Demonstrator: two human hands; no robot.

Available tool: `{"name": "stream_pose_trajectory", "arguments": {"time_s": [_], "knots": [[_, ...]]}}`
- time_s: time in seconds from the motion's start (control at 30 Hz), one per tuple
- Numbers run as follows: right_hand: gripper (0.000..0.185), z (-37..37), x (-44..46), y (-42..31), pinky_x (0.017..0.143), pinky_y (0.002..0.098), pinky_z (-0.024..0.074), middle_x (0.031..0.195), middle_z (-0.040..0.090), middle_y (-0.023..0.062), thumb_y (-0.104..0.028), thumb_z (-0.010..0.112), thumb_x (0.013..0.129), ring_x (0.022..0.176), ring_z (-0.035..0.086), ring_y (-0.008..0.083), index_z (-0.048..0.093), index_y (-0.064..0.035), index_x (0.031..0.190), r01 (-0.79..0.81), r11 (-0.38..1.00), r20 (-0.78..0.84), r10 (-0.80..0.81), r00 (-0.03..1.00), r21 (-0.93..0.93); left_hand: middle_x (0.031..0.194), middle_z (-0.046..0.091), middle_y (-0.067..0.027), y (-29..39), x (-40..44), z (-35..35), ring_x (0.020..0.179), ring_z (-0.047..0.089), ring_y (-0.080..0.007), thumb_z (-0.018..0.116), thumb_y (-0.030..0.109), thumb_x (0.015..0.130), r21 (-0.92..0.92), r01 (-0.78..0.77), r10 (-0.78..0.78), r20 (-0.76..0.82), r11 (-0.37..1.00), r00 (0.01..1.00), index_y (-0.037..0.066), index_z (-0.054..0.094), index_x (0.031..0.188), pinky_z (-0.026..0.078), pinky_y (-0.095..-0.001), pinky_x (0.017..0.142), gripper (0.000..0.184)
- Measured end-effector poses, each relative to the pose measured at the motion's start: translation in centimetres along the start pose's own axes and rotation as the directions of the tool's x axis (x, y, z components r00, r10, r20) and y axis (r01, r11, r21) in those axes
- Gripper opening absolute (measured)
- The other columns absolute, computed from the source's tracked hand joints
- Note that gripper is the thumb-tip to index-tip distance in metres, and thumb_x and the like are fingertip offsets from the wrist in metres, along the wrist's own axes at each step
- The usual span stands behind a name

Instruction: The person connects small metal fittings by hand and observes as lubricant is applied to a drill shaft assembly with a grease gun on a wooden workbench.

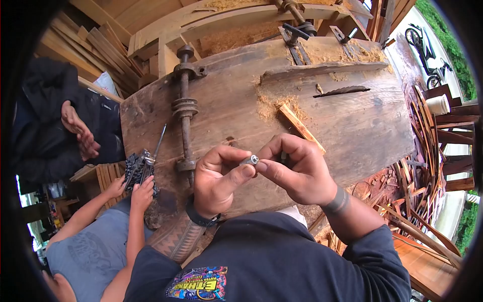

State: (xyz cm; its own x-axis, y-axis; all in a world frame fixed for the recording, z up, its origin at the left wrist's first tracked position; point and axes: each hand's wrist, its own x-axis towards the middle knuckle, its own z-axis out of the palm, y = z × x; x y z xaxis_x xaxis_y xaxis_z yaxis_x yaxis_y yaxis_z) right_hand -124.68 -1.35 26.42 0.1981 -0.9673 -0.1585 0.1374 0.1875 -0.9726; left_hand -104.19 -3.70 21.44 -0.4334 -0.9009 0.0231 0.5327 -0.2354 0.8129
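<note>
Between the fingertips of both hands is a small metal cylindrical part [250,160] with a bright, narrower end. My left hand [222,176] pinches its body between thumb and forefinger. At the part's bright end, my right hand [297,168] holds thumb and forefinger together; its other fingers are curled and mostly hidden. Both hands are above the near part of a worn wooden table [231,126]. Left of my left hand, a rusty metal shaft [185,121] with pulleys lies across the table.
A saw blade [344,91] rises through the table behind a wood strip [302,128]. At left, another person's hands [142,194] hold a dark metal mechanism [138,168]. A second person's hands [78,131] are beyond. Wood scraps [402,186] pile at right.
</note>
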Motion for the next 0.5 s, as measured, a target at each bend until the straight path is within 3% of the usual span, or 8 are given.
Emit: {"name": "stream_pose_trajectory", "arguments": {"time_s": [0.1, 0.2, 0.3, 0.37, 0.4, 0.47, 0.5], "knots": [[0.016, -0.5, 0.2, 0.2, 0.066, 0.0217, 0.0453, 0.085, 0.066, 0.0000, -0.014, 0.074, 0.098, 0.078, 0.057, 0.0031, 0.065, -0.0015, 0.100, 0.083, 0.988, 0.048, -0.077, 0.996, -0.132, 0.104, 0.075, -0.0102, 0.0, 0.1, 0.1, 0.097, 0.071, -0.0139, 0.071, -0.004, 0.095, 0.022, -0.014, 0.014, 0.005, 1.000, 1.000, -0.001, 0.065, 0.115, 0.059, -0.0283, 0.087, 0.021], [0.022, -2.0, 1.8, 1.5, 0.065, 0.0286, 0.0484, 0.083, 0.068, 0.0048, -0.021, 0.074, 0.098, 0.076, 0.061, 0.0094, 0.064, -0.0005, 0.098, 0.324, 0.874, 0.180, -0.275, 0.944, -0.363, 0.103, 0.074, -0.0104, -0.3, 0.0, -0.5, 0.095, 0.071, -0.0153, 0.070, -0.001, 0.096, 0.033, 0.016, -0.016, 0.027, 0.999, 0.999, 0.000, 0.065, 0.115, 0.059, -0.0304, 0.085, 0.019], [0.027, -5.6, 5.8, 6.8, 0.068, 0.0343, 0.0506, 0.082, 0.068, 0.0100, -0.024, 0.072, 0.097, 0.076, 0.064, 0.0166, 0.063, 0.0010, 0.099, -0.082, 0.740, -0.106, 0.015, 0.994, -0.667, 0.101, 0.073, -0.0109, -1.0, -0.2, -1.0, 0.092, 0.072, -0.0181, 0.069, 0.003, 0.098, -0.031, 0.070, -0.070, -0.006, 0.997, 0.998, 0.001, 0.065, 0.116, 0.059, -0.0333, 0.082, 0.018], [0.027, -8.1, 6.6, 9.5, 0.071, 0.0350, 0.0516, 0.083, 0.067, 0.0131, -0.024, 0.070, 0.097, 0.080, 0.066, 0.0203, 0.062, 0.0020, 0.099, -0.179, 0.567, -0.193, 0.035, 0.981, -0.804, 0.101, 0.073, -0.0106, -1.3, 0.0, -1.8, 0.091, 0.071, -0.0180, 0.068, 0.004, 0.099, -0.026, 0.101, -0.103, -0.054, 0.995, 0.993, 0.001, 0.065, 0.115, 0.059, -0.0330, 0.081, 0.017], [0.014, -9.6, 6.8, 11.8, 0.076, 0.0344, 0.0554, 0.092, 0.070, 0.0128, -0.012, 0.066, 0.098, 0.086, 0.068, 0.0201, 0.061, 0.0004, 0.100, -0.280, 0.617, -0.219, 0.174, 0.960, -0.736, 0.100, 0.073, -0.0098, -1.4, 0.2, -2.0, 0.089, 0.070, -0.0169, 0.068, 0.003, 0.099, 0.001, 0.109, -0.108, -0.084, 0.994, 0.991, 0.001, 0.065, 0.114, 0.058, -0.0321, 0.080, 0.016], [0.007, -9.5, 6.7, 13.6, 0.079, 0.0343, 0.0583, 0.101, 0.070, 0.0128, -0.003, 0.061, 0.097, 0.089, 0.069, 0.0203, 0.061, -0.0002, 0.103, -0.280, 0.925, -0.176, 0.240, 0.955, -0.257, 0.099, 0.072, -0.0094, -1.6, 0.3, -2.8, 0.089, 0.070, -0.0160, 0.068, 0.002, 0.098, 0.046, 0.062, -0.058, -0.077, 0.997, 0.995, 0.001, 0.065, 0.114, 0.058, -0.0320, 0.080, 0.016], [0.008, -9.2, 6.3, 14.2, 0.080, 0.0343, 0.0598, 0.105, 0.070, 0.0128, 0.001, 0.059, 0.097, 0.091, 0.070, 0.0203, 0.061, -0.0006, 0.104, -0.272, 0.962, -0.144, 0.274, 0.951, 0.034, 0.099, 0.072, -0.0092, -1.7, 0.2, -3.1, 0.088, 0.070, -0.0156, 0.068, 0.001, 0.098, 0.070, 0.047, -0.041, -0.075, 0.996, 0.996, 0.000, 0.066, 0.114, 0.058, -0.0320, 0.080, 0.016]]}}
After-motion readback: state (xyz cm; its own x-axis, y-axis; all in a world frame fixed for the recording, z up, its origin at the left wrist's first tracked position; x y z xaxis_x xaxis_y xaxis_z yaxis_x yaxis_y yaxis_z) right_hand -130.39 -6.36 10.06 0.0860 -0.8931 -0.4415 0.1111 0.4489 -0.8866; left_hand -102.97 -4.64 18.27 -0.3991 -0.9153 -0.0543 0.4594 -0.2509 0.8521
